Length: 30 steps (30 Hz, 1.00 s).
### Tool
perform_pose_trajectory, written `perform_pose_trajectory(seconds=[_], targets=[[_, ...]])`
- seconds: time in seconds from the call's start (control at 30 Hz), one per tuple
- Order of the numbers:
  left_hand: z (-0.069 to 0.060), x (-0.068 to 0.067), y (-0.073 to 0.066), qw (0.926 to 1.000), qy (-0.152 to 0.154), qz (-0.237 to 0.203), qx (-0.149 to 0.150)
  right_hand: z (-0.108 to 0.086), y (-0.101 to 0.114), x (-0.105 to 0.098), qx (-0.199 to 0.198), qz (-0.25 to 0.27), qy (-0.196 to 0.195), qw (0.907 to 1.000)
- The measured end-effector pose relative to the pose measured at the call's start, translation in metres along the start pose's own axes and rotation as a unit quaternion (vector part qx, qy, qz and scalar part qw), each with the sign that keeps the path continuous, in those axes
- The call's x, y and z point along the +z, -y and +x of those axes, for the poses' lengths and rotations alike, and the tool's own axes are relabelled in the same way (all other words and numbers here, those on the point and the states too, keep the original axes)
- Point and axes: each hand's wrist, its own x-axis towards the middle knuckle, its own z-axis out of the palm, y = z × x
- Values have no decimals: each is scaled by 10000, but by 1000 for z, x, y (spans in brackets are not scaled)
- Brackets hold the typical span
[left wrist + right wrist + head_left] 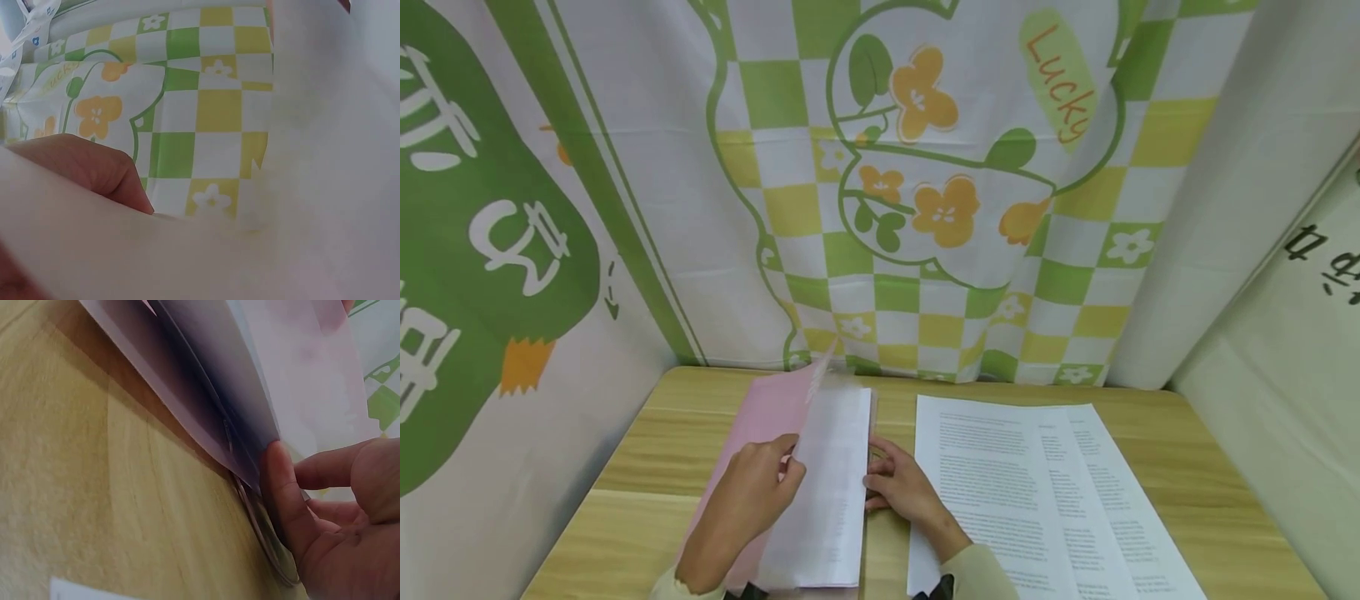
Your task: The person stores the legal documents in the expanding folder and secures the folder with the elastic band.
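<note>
A pink folder point(767, 408) with a translucent flap lies on the table's left half, with white printed paper point(835, 500) in it. My left hand point(752, 483) pinches the edge of the flap and holds it raised. In the left wrist view, the pale flap covers much of the left hand point(87, 165). My right hand point(906, 487) is at the paper's right edge. In the right wrist view, the right hand point(340, 512) pinches the edge of the paper point(215, 356), which stands lifted above the folder's pink back cover point(169, 412).
Several overlapping printed sheets point(985, 483) lie to the right of the folder on the wooden table point(632, 450). A checkered green and yellow curtain point(820, 208) hangs behind the table, and printed cloth point(482, 250) hangs on the left.
</note>
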Motion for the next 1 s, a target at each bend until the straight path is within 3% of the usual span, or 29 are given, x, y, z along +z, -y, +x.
perform_pose_trajectory(seconds=[0.57,0.8,1.0], targets=[[1,0,-2,10000,52,-42,-72,1,-1,10,207,275,-75,9994],[0,2,-1,10000,63,-4,-73,1,2,15,689,274,-119,9972],[1,2,-1,10000,4,21,-35,2,3,18,739,442,-7,9963]])
